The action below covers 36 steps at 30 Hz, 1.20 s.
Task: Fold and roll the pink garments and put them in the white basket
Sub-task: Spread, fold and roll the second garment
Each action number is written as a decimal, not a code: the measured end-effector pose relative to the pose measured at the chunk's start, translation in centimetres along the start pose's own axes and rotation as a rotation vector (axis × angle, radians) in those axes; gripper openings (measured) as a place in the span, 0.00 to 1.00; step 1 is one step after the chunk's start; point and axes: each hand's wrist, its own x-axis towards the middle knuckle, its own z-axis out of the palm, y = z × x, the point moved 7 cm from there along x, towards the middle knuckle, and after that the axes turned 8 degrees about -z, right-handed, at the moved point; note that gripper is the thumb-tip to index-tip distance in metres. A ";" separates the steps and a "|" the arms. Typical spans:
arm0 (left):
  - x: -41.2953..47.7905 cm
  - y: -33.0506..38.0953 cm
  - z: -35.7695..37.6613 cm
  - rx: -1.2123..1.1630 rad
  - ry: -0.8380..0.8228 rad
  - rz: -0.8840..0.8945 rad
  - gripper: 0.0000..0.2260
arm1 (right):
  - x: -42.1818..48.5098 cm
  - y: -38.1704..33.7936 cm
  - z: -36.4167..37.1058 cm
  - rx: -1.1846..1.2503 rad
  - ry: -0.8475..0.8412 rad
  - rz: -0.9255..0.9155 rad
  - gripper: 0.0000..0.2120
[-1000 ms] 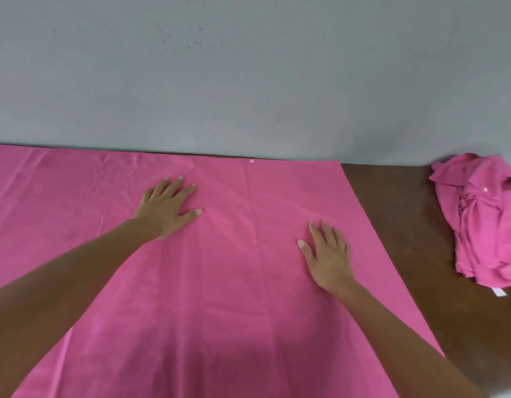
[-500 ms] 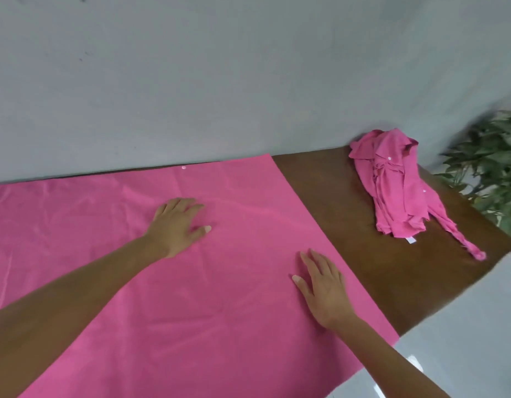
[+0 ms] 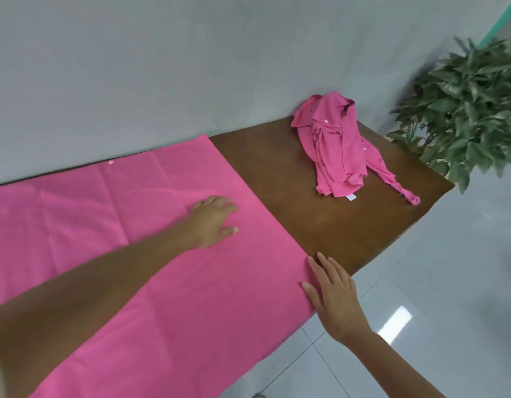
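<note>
The spread pink garment (image 3: 168, 297) lies flat over the left and middle of the wooden table (image 3: 320, 225). Its far edge runs along the foot of the grey wall (image 3: 191, 67) and its near side reaches the table's front edge. Faint fold creases cross it, and a small white button (image 3: 111, 162) sits at its far edge.

The left hand (image 3: 212, 222) rests palm down on the garment, toward its right side. Its fingers are close together and nearly straight, the thumb is spread to the near side, and it holds nothing. The right hand (image 3: 334, 300) is laid flat at the garment's right edge, close to the table's front edge. Its fingers are straight and point away from the person, with the thumb out over the cloth. It grips nothing, and I cannot tell whether the palm presses the cloth or hovers just above it.

A crumpled pink shirt (image 3: 340, 147) lies in a loose heap well apart from the spread garment, at the far right corner of the table against the wall. Its collar is toward the wall and two white buttons show. A white label (image 3: 351, 197) sits at its near hem, and one twisted sleeve (image 3: 392, 179) trails toward the table's right end.

Beyond that end stands a green leafy plant (image 3: 472, 110), and pale glossy floor tiles (image 3: 449, 282) fill the lower right
</note>
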 end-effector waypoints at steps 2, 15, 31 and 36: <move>1.5 1.5 -0.1 0.027 0.005 0.021 0.25 | -0.7 0.9 -0.1 0.033 0.011 0.026 0.37; 8.4 4.8 -1.2 0.113 -0.044 0.006 0.14 | -1.5 3.6 -2.3 0.336 0.203 0.101 0.12; 9.7 5.7 -0.9 0.117 0.003 -0.036 0.15 | -1.1 3.9 -2.7 0.346 0.191 0.097 0.07; 9.0 4.5 -1.8 0.084 -0.015 -0.037 0.11 | -1.8 3.3 -2.9 0.479 0.176 0.146 0.06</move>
